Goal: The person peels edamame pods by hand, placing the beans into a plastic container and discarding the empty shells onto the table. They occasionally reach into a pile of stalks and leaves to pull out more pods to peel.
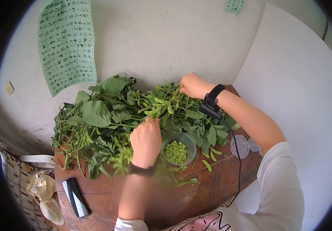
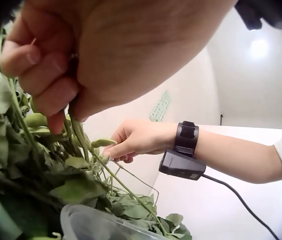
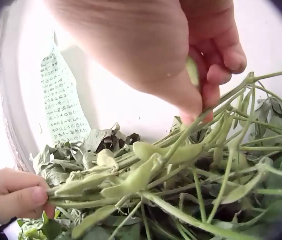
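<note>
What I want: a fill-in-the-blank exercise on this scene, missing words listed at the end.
1. The clear bowl holds shelled beans whose colour is ____.
2. The phone lies on the wooden ____.
3. The ____ grip is nearer the phone.
4. The large written sheet hangs on the ____.

Missing words: green; table; left; wall.

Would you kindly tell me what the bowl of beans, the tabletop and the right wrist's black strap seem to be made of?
Bowl: probably smooth, translucent plastic, as its thin wall lets light through, though glass is possible.
Tabletop: apparently reddish-brown wood with a worn finish, judging by its seams and dark streaks.
Strap: perhaps matte fabric or rubber, curving closely with little shine.
</note>
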